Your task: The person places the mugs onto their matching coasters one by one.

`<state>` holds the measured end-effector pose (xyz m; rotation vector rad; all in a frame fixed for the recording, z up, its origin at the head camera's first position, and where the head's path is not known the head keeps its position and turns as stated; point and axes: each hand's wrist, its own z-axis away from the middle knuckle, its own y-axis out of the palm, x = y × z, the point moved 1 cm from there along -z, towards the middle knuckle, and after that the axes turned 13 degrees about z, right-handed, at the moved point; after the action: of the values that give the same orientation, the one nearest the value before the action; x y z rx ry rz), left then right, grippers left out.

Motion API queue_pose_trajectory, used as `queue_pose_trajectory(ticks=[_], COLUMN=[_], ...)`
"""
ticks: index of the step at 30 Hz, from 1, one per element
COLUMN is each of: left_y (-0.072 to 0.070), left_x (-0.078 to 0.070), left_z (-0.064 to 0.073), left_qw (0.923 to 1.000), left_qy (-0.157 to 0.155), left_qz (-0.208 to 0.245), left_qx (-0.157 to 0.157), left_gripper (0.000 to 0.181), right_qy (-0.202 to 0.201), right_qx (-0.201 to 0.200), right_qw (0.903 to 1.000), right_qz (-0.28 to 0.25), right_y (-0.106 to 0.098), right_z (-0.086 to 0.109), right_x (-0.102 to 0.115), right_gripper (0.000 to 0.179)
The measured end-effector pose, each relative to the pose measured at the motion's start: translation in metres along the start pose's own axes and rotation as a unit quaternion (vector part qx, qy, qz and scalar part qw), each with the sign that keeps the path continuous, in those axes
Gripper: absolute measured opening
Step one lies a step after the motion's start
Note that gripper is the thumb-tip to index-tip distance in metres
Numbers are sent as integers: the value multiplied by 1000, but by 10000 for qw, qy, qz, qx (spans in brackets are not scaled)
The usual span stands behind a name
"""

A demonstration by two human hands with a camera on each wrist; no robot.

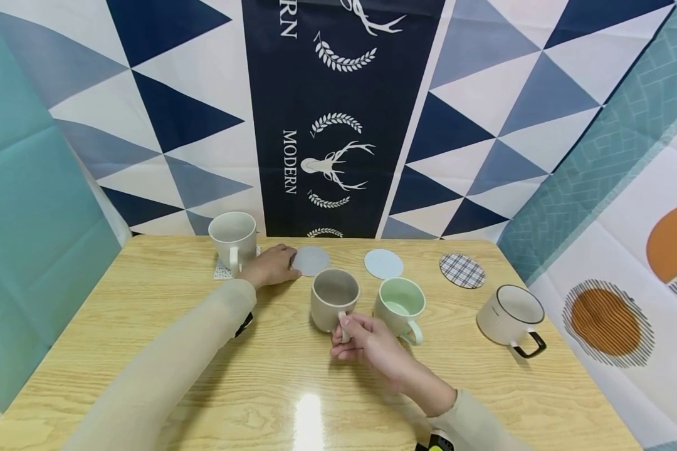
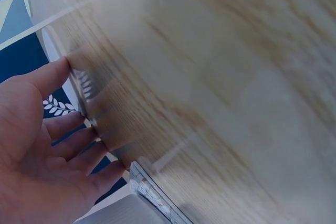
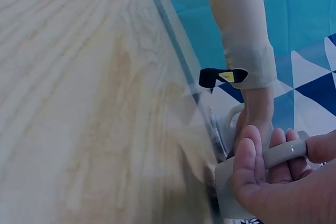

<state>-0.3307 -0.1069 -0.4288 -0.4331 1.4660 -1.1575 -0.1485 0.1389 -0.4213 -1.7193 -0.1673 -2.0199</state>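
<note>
By its handle, my right hand (image 1: 375, 347) grips a grey-beige mug (image 1: 323, 313); whether the mug's base touches the table cannot be told. The right wrist view shows fingers hooked around that handle (image 3: 286, 153), thumb against it. At the back, my left hand (image 1: 271, 266) rests on the table with its fingertips at the edge of a round grey coaster (image 1: 313, 259); its fingers are slightly bent in the left wrist view. Close to its wrist, a tall white mug (image 1: 242, 241) stands on a patterned coaster (image 1: 222, 273). A pale green mug (image 1: 392, 316) is beside my right hand.
Further right stands a white mug (image 1: 496, 322) with black rim and handle. A pale blue round coaster (image 1: 383, 264) and a plaid round coaster (image 1: 462, 270) lie along the back of the wooden table (image 1: 259, 388). Patterned cloth (image 1: 203, 138) hangs behind it.
</note>
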Motion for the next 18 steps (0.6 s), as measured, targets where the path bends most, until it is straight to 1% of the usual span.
queue_pose_trajectory(ticks=[5,8,13,18], left_y=[1,1,1,1], left_x=[0,1,1,1], left_z=[-1,-2,-2,-1], left_qw=[10000,10000,10000,9998], left_qy=[54,72,59,155], left_qz=[-6,-38,-15,-3], left_qx=[-34,-35,-44,-135], left_gripper=[72,72,71,68], right_qy=[-116,-195,-250,-311], right_qx=[-142,-307,-648,-832], right_qw=[9997,9991,9973,9960], right_qz=[157,233,240,109], right_y=[-2,-3,-3,-3], right_z=[-7,-15,-29,-43], right_x=[9,14,23,32], right_gripper=[39,39,38,36])
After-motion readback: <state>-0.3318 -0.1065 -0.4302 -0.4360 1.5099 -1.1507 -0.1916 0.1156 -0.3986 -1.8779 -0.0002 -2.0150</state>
